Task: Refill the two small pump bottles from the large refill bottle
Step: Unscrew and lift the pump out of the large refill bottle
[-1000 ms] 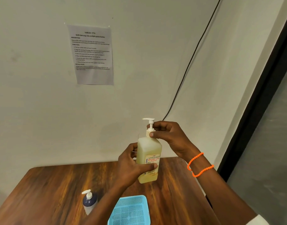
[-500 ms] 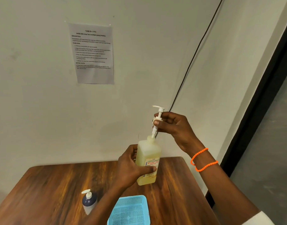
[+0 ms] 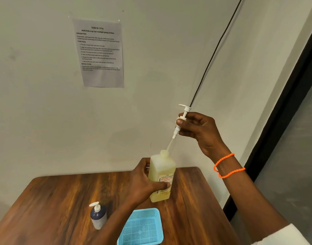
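My left hand (image 3: 146, 183) grips a large bottle of yellow liquid (image 3: 162, 175) with a red-lettered label, held just above the wooden table (image 3: 63, 195). My right hand (image 3: 198, 129) pinches the white pump head (image 3: 182, 119), lifted up and to the right of the bottle's open neck. The pump's thin dip tube still reaches down into the neck. A small pump bottle (image 3: 98, 215) with dark liquid in its upper part and a white pump stands on the table at the lower left.
A light blue mesh basket (image 3: 141, 227) lies near the table's front edge. A printed sheet (image 3: 100, 53) is taped to the wall, and a black cable (image 3: 215, 50) runs down it. A dark door frame (image 3: 279, 121) stands at the right.
My right hand has pulled the pump head up and to the right, out of the yellow bottle, drawing the dip tube almost free. My left hand has kept its grip on the bottle.
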